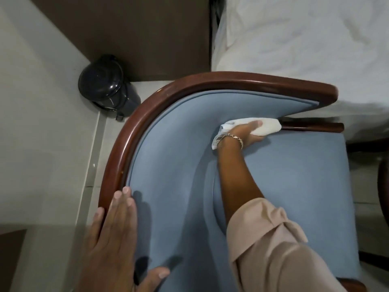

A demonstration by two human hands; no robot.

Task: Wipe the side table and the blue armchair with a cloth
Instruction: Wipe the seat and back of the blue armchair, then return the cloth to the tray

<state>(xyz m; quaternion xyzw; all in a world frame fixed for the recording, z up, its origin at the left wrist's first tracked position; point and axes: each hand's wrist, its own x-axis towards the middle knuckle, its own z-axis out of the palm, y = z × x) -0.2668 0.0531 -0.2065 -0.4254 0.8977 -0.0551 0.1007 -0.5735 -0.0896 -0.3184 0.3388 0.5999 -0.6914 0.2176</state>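
The blue armchair [179, 157] fills the middle of the view, with a curved dark red wooden rim [130, 131] around its padded back. My right hand [246, 134] is shut on a white cloth [267, 127] and presses it into the crease where the far padded side meets the seat. A chain bracelet sits on that wrist. My left hand [113, 239] lies flat on the near rim, fingers spread over wood and blue padding, thumb on the fabric. The side table is not in view.
A small black pedal bin [105, 85] stands on the pale tiled floor left of the chair. A dark brown panel [147, 34] rises behind it. A bed with white sheets [305, 43] lies beyond the chair's far side.
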